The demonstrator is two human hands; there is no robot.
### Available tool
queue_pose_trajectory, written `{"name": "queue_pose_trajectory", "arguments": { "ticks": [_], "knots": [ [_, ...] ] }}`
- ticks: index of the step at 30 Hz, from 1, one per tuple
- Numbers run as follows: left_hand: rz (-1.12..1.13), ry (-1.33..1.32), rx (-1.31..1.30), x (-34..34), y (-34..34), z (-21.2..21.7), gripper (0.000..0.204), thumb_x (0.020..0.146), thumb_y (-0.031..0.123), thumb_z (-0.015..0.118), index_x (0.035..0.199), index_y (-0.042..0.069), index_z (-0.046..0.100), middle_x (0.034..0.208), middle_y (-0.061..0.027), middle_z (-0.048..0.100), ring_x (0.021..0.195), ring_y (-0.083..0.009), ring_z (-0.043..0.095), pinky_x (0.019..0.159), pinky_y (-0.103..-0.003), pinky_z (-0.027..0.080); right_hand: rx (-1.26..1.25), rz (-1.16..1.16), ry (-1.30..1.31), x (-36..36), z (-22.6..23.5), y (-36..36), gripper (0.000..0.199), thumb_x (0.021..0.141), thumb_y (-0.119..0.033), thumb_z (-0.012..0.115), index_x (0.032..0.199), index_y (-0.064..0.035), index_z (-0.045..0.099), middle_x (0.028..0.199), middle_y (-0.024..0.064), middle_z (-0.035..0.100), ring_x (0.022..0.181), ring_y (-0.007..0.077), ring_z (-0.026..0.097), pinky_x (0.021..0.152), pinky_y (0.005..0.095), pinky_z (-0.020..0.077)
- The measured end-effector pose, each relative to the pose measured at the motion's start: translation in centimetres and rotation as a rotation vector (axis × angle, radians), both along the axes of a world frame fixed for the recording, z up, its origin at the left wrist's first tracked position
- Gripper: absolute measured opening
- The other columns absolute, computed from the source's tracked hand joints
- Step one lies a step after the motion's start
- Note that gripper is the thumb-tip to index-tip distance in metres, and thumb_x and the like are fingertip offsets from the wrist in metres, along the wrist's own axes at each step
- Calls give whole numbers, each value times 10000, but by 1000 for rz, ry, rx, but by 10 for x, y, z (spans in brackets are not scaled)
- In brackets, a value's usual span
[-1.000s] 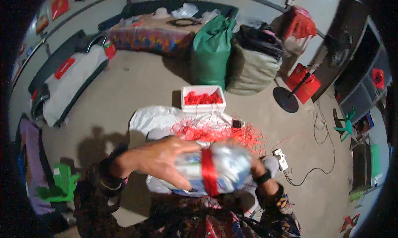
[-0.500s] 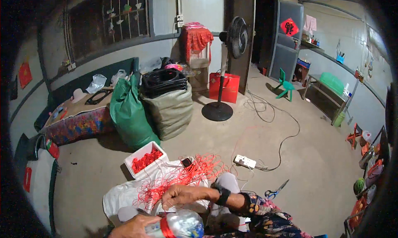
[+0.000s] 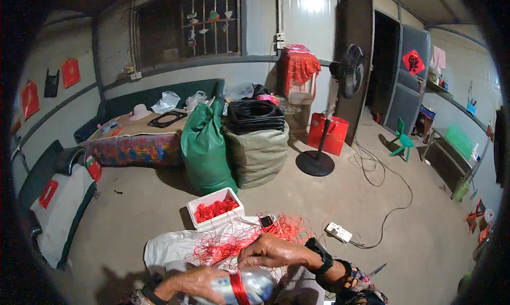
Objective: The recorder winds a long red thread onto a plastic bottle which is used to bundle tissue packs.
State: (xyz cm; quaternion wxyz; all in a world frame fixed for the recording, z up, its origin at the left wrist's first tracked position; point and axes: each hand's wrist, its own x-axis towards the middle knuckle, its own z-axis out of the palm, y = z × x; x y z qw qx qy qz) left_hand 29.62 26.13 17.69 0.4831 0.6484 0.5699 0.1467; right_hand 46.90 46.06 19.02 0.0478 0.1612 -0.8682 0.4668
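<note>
My left hand [image 3: 197, 284] is closed round one end of a clear, rounded plastic bottle [image 3: 259, 285] near the lower edge. Several turns of red cord [image 3: 238, 289] circle the bottle just past my fingers. Above it, my right hand [image 3: 268, 251] is bent with thumb and fingertips pinched together; what lies between them is too small to make out. A loose tangle of red cord [image 3: 223, 246] spreads behind my hands on a white sack [image 3: 162, 247]. The lower part of the bottle and my lap are partly cut off by the frame.
Beyond the sack stands a white foam box [image 3: 197, 201] of red pieces, with a dark phone [image 3: 266, 220] nearby. A power strip [image 3: 339, 232] and trailing cable lie right. Farther back are a green sack [image 3: 207, 151], a beige sack [image 3: 260, 156] and a standing fan [image 3: 315, 163].
The view has swung left, so the room appears shifted right. My left hand still grips the bottle and my right hand stays pinched above it. My sleeve now covers part of the scissors.
</note>
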Motion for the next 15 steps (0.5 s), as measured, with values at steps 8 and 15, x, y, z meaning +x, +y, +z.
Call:
{"name": "queue_pose_trajectory", "arguments": {
  "ticks": [8, 15],
  "knots": [
    [536, -330, 195, -57, 5, 2, 615, 580, 272, 839, 1073, 4, 588, 878, -33, 649, 795, -131, 591, 765, -293, 482, -264, 48, -266, 14, -91, -20, 290, 928, -252, 522, 1082, -19, 599, 994, 116, 643, 928, 187, 599, 820, 307, 461],
    [-65, 136, 1, 0, 20, -3, 684, 602, 345, 798, 1129, -16, 555, 953, -152, 648, 835, -244, 620, 756, -343, 482, 15, -6, -128, -2, 19, 9, 229, 918, -212, 535, 982, -15, 633, 858, 108, 654, 800, 186, 626, 711, 313, 483]
  ]
}}
